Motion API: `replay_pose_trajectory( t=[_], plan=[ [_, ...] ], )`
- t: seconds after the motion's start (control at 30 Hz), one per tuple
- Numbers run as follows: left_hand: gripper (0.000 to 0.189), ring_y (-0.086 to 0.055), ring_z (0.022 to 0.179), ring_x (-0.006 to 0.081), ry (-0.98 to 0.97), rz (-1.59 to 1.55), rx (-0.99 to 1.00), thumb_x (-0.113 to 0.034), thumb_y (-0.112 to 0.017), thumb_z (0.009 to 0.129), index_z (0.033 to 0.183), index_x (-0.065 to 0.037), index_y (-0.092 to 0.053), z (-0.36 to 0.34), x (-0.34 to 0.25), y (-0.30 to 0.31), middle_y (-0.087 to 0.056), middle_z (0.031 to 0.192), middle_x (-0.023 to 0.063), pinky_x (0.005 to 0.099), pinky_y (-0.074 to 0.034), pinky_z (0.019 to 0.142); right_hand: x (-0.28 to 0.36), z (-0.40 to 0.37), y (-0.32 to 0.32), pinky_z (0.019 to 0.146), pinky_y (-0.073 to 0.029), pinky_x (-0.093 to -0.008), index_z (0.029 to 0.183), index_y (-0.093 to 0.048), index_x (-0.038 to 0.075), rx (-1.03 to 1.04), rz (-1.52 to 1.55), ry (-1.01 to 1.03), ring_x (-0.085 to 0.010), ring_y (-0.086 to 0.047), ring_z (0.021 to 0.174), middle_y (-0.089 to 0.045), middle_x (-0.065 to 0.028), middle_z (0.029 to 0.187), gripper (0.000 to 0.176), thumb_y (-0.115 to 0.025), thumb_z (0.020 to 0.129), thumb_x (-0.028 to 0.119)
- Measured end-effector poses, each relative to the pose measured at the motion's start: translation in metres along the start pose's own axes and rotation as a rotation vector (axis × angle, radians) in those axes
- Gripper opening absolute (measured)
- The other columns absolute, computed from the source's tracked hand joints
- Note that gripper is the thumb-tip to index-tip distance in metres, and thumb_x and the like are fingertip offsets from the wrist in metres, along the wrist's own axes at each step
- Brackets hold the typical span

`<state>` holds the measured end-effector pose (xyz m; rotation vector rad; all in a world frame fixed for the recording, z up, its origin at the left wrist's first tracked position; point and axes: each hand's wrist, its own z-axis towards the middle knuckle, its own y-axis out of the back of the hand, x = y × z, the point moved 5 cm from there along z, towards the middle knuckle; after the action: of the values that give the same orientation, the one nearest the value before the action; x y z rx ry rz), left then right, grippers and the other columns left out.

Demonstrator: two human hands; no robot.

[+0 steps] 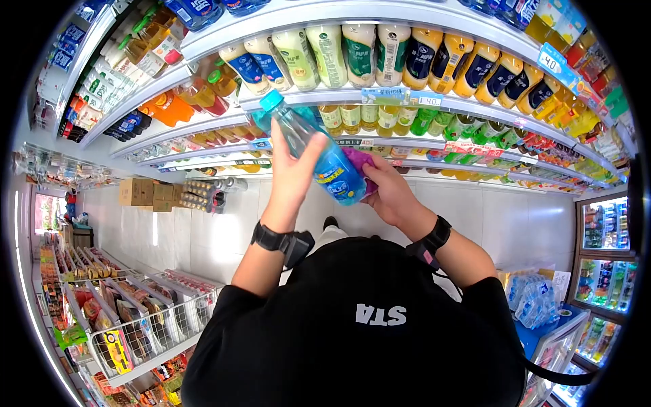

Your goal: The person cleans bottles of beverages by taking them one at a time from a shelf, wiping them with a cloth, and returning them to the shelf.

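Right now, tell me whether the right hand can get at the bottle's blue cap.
Probably yes. The blue cap sticks out bare above the left hand, which grips the bottle mid-body. The right hand presses a purple cloth low on the bottle; the space around the cap looks free.

Retail shop, drinks aisle. Tiered shelves [319, 97] packed with bottled drinks [359, 54] rise just beyond the left hand [291, 173] and right hand [390, 193]. Price tags [553, 62] are clipped to the shelf edges. Left of the hands: wire racks [135, 325] of packaged snacks, cardboard boxes [146, 192] on the tiled floor [475, 217]. Right of them: glass-door coolers [605, 224], shrink-wrapped water packs [532, 298].
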<state>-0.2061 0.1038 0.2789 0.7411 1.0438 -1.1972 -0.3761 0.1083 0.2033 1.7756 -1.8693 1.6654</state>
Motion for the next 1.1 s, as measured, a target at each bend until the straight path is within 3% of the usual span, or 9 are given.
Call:
replay_pose_trajectory(
  t=[0.13,0.23,0.33,0.43,0.67,0.77,0.9,0.97,1.1],
  plan=[
    [0.057,-0.056,0.107,0.0154,0.097,-0.177,-0.169,-0.026,-0.055,0.101,0.147,-0.007,-0.028,-0.013,0.006,-0.002,-0.059,0.115,0.0077,0.0296,-0.047,0.092,0.001,0.002,-0.002,0.089,-0.054,-0.0384,0.140,-0.045,0.011,0.027,-0.069,0.161,-0.0184,-0.059,0.112,-0.057,-0.0061,0.128,0.037,-0.040,0.104,0.015],
    [0.050,-0.064,0.102,0.0258,0.219,-0.417,-0.115,-0.040,-0.046,0.103,0.139,-0.005,-0.041,-0.007,0.017,0.021,-0.060,0.117,0.0140,0.0397,-0.055,0.087,0.015,-0.014,-0.019,0.076,-0.050,-0.0250,0.133,-0.056,0.008,0.170,-0.735,0.532,-0.0088,-0.058,0.090,-0.061,-0.0044,0.118,0.035,-0.045,0.099,0.005],
    [0.044,-0.066,0.096,0.0219,0.275,-0.594,0.005,-0.038,-0.048,0.103,0.135,-0.007,-0.044,-0.010,0.024,0.025,-0.063,0.109,0.0110,0.0349,-0.057,0.078,0.042,-0.016,-0.028,0.073,-0.049,-0.0239,0.129,-0.059,0.007,0.180,-0.831,0.382,-0.0074,-0.056,0.084,-0.062,-0.0042,0.116,0.037,-0.046,0.095,0.000],
    [0.048,-0.067,0.094,0.0204,0.370,-0.616,0.080,-0.040,-0.046,0.103,0.137,-0.007,-0.043,-0.021,0.035,0.019,-0.062,0.112,0.0101,0.0350,-0.058,0.077,0.093,-0.017,-0.065,0.096,-0.047,-0.0335,0.131,-0.059,0.010,0.100,-0.943,1.085,-0.0252,-0.060,0.115,-0.059,-0.0133,0.132,0.043,-0.044,0.092,-0.004],
    [0.058,-0.064,0.103,0.0256,0.317,-0.651,-0.179,-0.055,-0.043,0.099,0.133,-0.009,-0.046,-0.016,0.039,0.035,-0.061,0.113,0.0132,0.0395,-0.055,0.087,0.051,-0.007,-0.081,0.109,-0.039,-0.0396,0.130,-0.059,0.010,0.405,-1.215,1.086,-0.0354,-0.045,0.134,-0.050,-0.0162,0.144,0.045,-0.050,0.089,-0.006],
    [0.061,-0.065,0.092,0.0310,0.310,-0.743,-0.220,-0.062,-0.043,0.096,0.131,-0.013,-0.047,-0.015,0.030,0.058,-0.064,0.103,0.0152,0.0451,-0.055,0.081,0.028,-0.030,-0.043,0.107,-0.041,-0.0398,0.130,-0.060,0.012,0.603,-1.222,0.982,-0.0355,-0.049,0.130,-0.049,-0.0144,0.144,0.047,-0.053,0.087,-0.006],
    [0.069,-0.064,0.094,0.0307,0.282,-0.697,-0.355,-0.068,-0.042,0.093,0.132,-0.011,-0.048,-0.018,0.028,0.069,-0.063,0.108,0.0148,0.0457,-0.055,0.082,0.004,-0.002,0.008,0.104,-0.045,-0.0365,0.132,-0.057,0.005,0.338,-0.833,0.290,-0.0277,-0.056,0.124,-0.053,-0.0119,0.140,0.040,-0.049,0.093,-0.002],
    [0.059,-0.066,0.093,0.0301,0.202,-0.839,-0.222,-0.055,-0.054,0.095,0.134,-0.011,-0.042,-0.017,0.025,0.060,-0.061,0.107,0.0142,0.0481,-0.056,0.082,-0.010,0.007,0.019,0.099,-0.049,-0.0344,0.140,-0.046,0.002,0.168,-0.182,-0.062,-0.0200,-0.061,0.114,-0.059,-0.0111,0.128,0.038,-0.042,0.103,0.010],
    [0.061,-0.064,0.101,0.0287,0.057,-0.484,-0.080,-0.008,-0.071,0.085,0.135,-0.008,-0.038,-0.023,0.026,0.036,-0.060,0.109,0.0162,0.0445,-0.056,0.085,-0.008,0.005,0.001,0.098,-0.050,-0.0359,0.141,-0.043,0.001,0.184,-0.031,-0.213,-0.0216,-0.062,0.112,-0.059,-0.0112,0.129,0.040,-0.043,0.103,0.013]
  ],
)
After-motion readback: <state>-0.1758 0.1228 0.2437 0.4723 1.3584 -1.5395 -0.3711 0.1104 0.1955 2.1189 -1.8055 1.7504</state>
